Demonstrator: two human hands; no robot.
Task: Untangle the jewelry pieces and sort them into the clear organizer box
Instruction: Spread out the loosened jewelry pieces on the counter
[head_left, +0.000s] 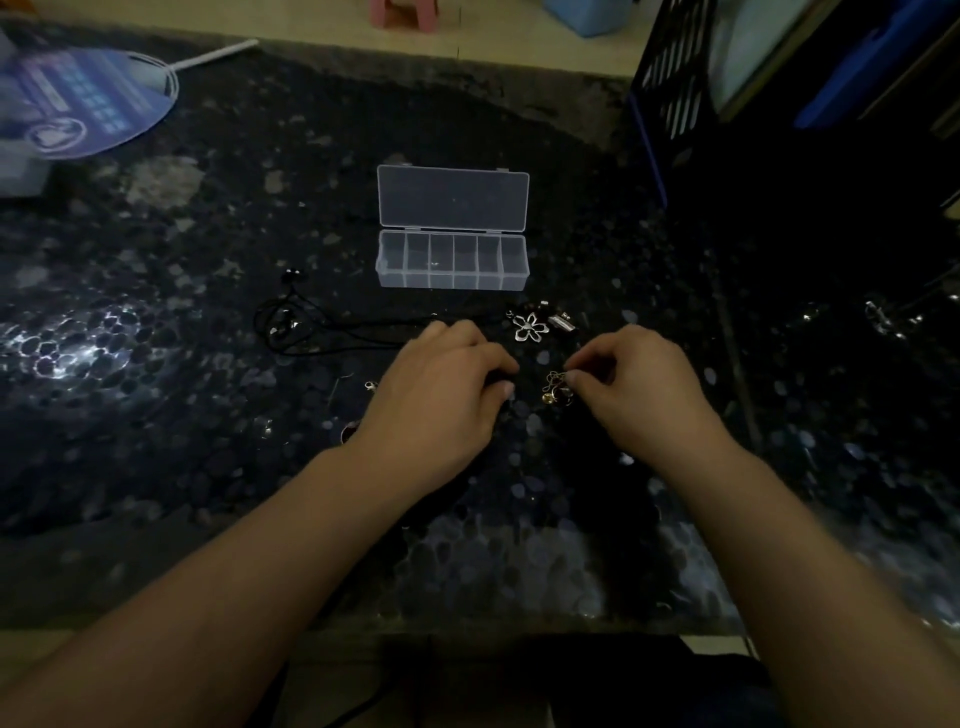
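Right hand (644, 389): fingers curled, pinching a small gold chain tangle (557, 387). Left hand (447, 395): fingers curled down on the dark speckled table (156, 415); whether they grip anything, cannot tell. Flower pendant (530, 326) and black cord (311, 327) lie just beyond. Clear box (452, 260) open, farther back. Paper fan (78, 98) far left; black crate (675, 78) far right.

Two hands (441, 384), one organizer box (452, 260) (six compartments), one fan (88, 98).
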